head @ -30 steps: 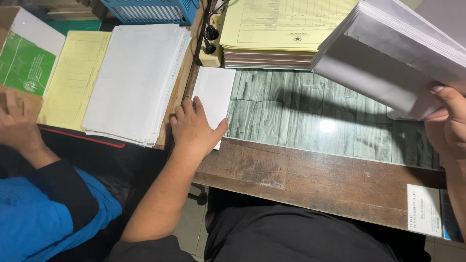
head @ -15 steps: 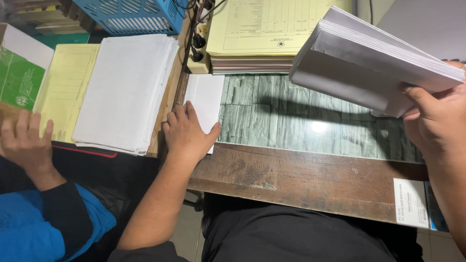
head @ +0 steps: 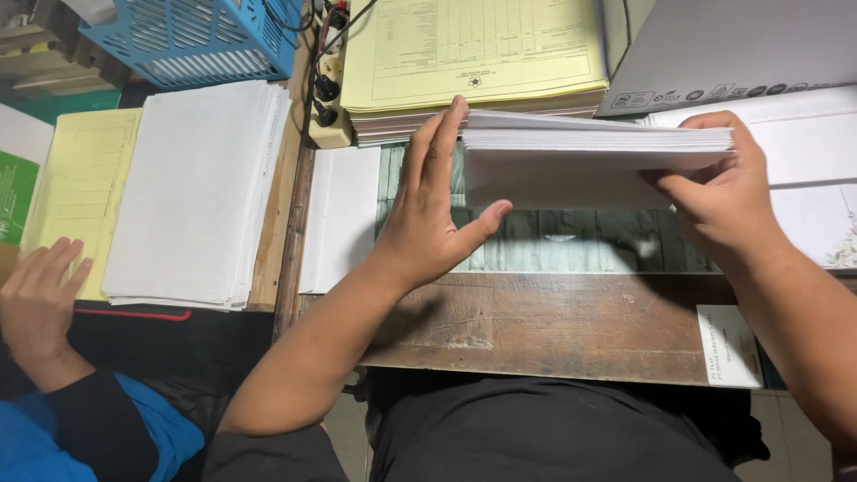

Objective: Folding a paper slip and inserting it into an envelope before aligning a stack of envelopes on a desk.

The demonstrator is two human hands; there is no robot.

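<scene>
Both hands hold one stack of envelopes [head: 594, 156] above the desk [head: 553, 317], at about one o'clock in the head view. The left hand [head: 435, 210] is flat against the stack's left end, fingers straight and pointing to twelve, thumb underneath. The right hand [head: 719, 192] grips the right end, thumb on top and fingers wrapped below. The stack lies level, its long edge facing the camera.

At twelve, just behind the stack, sits a pile of yellow forms [head: 473, 54], with a power strip [head: 328, 94] at eleven. A single white sheet [head: 341, 214] lies at ten, left of the left wrist. Further left are a white paper pile [head: 201, 187] and a blue basket [head: 192, 40]. At eight, another person's hand [head: 37, 299] rests near yellow sheets [head: 76, 192].
</scene>
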